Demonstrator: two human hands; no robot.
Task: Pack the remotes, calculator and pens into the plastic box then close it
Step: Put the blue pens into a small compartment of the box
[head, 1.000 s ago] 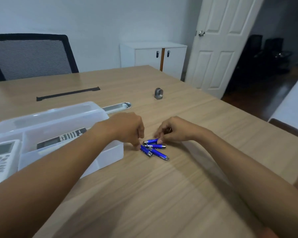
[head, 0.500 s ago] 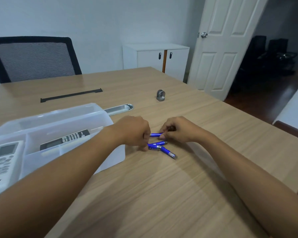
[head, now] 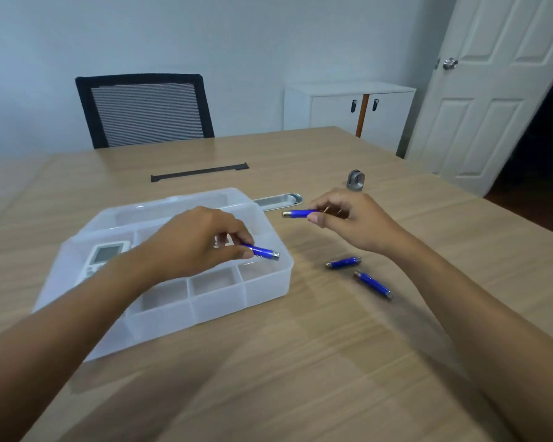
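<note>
A clear plastic box (head: 268,290) with dividers lies open on the wooden table. A white remote (head: 104,255) rests in its left part, mostly hidden by my left arm. My left hand (head: 195,244) hovers over the box's right side, pinching a blue pen (head: 262,251). My right hand (head: 348,218) is raised right of the box and holds a second blue pen (head: 297,214) level. Two more blue pens (head: 344,262) (head: 372,283) lie on the table below my right hand.
A silver tray (head: 280,200) lies just behind the box. A small metal piece (head: 355,180) stands further back, and a black strip (head: 200,171) lies mid-table. A mesh chair (head: 144,110) faces the far edge; a white cabinet (head: 348,106) and door (head: 492,90) are beyond.
Both hands have lifted from the pile of pens, each taking one. My left hand moved left over the box; my right hand rose. Two pens stayed on the table.
</note>
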